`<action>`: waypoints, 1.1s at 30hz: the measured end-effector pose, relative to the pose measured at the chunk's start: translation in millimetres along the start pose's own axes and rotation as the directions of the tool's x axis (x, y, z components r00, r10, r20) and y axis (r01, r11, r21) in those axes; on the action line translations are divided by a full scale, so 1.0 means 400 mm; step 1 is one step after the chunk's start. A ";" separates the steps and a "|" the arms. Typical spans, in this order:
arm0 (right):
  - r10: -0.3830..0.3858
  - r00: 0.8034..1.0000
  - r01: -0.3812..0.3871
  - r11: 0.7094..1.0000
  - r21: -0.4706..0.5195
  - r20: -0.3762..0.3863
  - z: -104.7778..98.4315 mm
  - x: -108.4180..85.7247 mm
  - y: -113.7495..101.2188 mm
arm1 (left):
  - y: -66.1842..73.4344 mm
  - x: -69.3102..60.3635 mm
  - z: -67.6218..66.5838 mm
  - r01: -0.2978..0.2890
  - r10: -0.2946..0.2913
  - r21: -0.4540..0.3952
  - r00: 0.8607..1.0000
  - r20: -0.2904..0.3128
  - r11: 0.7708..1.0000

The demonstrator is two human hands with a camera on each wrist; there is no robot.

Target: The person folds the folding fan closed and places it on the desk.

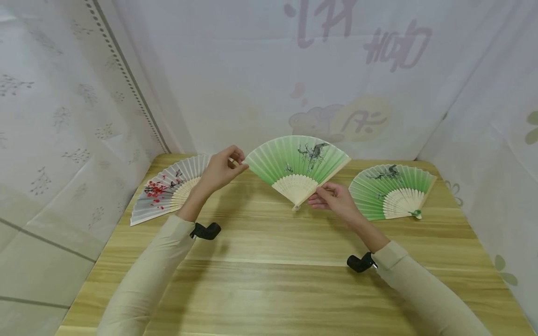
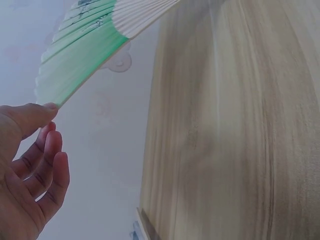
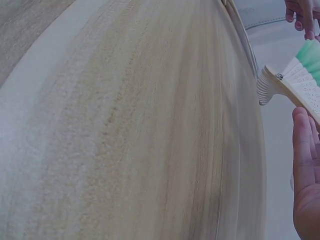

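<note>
A spread green folding fan [image 1: 277, 161] with a dark branch print and pale wooden ribs is held up above the table, its pivot end pointing down. My left hand [image 1: 220, 170] pinches its upper left corner; in the left wrist view the thumb lies on that corner and the other fingers curl loosely beneath. My right hand [image 1: 336, 200] grips the right outer rib just above the pivot. In the right wrist view, the stacked rib ends of the held fan [image 3: 280, 82] show beside the fingers, and part of that hand is cut off.
On the wooden table [image 1: 269, 289], an open grey-white fan [image 1: 161, 189] with red blossoms lies behind my left forearm. A second open green fan [image 1: 370, 191], with a green tassel knot at its pivot, lies right of my right hand. Printed cloth curtains [image 1: 235, 84] border the back and sides.
</note>
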State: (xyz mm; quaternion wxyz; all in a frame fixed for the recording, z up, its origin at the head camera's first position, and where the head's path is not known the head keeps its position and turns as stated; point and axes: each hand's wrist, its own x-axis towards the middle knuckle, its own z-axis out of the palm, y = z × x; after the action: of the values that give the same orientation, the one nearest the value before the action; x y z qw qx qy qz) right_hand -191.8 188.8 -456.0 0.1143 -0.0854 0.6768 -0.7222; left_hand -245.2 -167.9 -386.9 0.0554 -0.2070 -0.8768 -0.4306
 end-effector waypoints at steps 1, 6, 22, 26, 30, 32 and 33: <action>-0.003 1.000 0.003 1.000 -0.003 0.002 -0.001 0.000 0.001 | 0.000 -0.002 0.001 -0.004 0.004 0.002 1.000 -0.001 1.000; -0.017 1.000 0.017 1.000 -0.021 0.016 -0.002 0.000 0.003 | -0.005 -0.008 0.005 -0.013 0.013 0.007 1.000 -0.005 1.000; -0.027 0.999 0.030 0.997 -0.075 0.038 0.017 0.002 -0.007 | 0.002 -0.006 0.004 -0.053 0.054 0.016 0.999 -0.011 0.998; -0.041 0.998 0.046 0.994 -0.102 0.055 0.021 0.005 -0.012 | 0.006 -0.002 0.004 -0.043 0.043 0.019 0.999 -0.006 0.999; -0.059 0.996 0.069 0.989 -0.130 0.073 0.024 0.006 -0.020 | 0.014 0.004 0.005 -0.029 0.029 0.005 1.000 0.005 1.000; -0.071 0.994 0.082 0.986 -0.145 0.084 0.024 0.007 -0.021 | 0.017 0.007 0.006 -0.026 0.026 0.001 1.000 0.010 1.000; -0.077 0.993 0.090 0.984 -0.152 0.091 0.024 0.008 -0.021 | 0.019 0.009 0.007 -0.028 0.028 0.001 1.000 0.011 1.000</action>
State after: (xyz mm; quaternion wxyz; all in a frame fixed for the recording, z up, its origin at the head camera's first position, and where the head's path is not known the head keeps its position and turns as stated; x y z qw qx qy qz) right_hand -192.5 179.3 -447.0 0.1054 -0.1528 0.7214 -0.6671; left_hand -245.1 -160.4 -382.3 0.0567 -0.2215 -0.8744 -0.4280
